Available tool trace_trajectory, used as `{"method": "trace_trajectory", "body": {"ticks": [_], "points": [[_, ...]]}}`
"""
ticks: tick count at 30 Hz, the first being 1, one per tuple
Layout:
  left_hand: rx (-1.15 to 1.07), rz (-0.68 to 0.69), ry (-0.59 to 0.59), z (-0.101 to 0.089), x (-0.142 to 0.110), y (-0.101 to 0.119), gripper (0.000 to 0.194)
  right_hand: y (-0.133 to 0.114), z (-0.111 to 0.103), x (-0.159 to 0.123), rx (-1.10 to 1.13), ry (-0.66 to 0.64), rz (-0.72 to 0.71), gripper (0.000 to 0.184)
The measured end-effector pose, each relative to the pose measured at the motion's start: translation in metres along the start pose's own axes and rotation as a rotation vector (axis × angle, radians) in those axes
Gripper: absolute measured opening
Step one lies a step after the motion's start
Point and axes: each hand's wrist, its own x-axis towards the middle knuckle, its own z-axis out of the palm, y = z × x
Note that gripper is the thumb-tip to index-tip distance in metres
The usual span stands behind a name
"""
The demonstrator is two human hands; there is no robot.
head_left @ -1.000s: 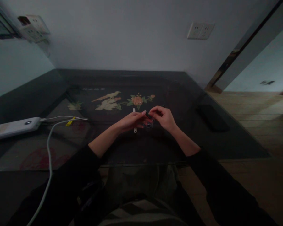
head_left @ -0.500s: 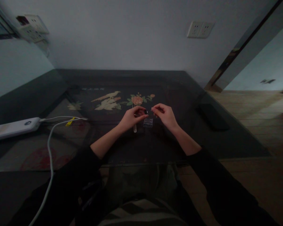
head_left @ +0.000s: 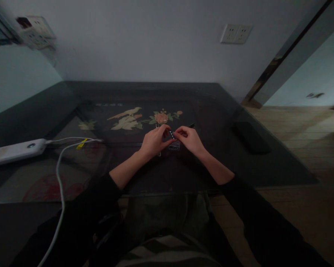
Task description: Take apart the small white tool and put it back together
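The left hand (head_left: 153,142) clamps a small black strip (head_left: 172,134), apparently steadying it for the right hand (head_left: 192,141), fingertips together.

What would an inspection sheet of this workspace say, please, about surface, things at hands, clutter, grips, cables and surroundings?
Surface: dark tabletop, glossy, with a bird-and-flower picture.
Things at hands: small dark piece with light marks; clear case on the tabletop below; pale strip, partly hidden by the left hand.
Clutter: flat dark object at right; white device at left.
Grips: left hand pinches the small dark piece; right hand is at its edge, hold unclear.
Cables: white cable, curving at left, near a yellow tag.
Surroundings: wall sockets; wooden floor at right.
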Motion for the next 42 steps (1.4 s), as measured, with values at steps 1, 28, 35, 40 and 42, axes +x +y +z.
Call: {"method": "trace_trajectory", "body": {"ticks": [1,28,35,40,42], "points": [[0.007,0.000,0.004,0.000,0.000,0.000,0.038,0.000,0.001,0.000,0.008,-0.004,0.005,0.022],[-0.121,0.091,-0.166,0.013,0.006,-0.021,0.018,0.008,-0.010,0.002,-0.629,-0.177,-0.079,0.009],[-0.110,0.100,-0.178,0.014,0.006,-0.022,0.017,0.012,-0.009,0.002,-0.622,-0.187,-0.062,0.008],[-0.101,0.107,-0.179,0.016,0.007,-0.021,0.016,0.013,-0.009,0.002,-0.608,-0.186,-0.074,0.007],[-0.087,0.103,-0.177,0.017,0.007,-0.020,0.015,0.013,-0.009,0.002,-0.595,-0.190,-0.079,0.006]]}}
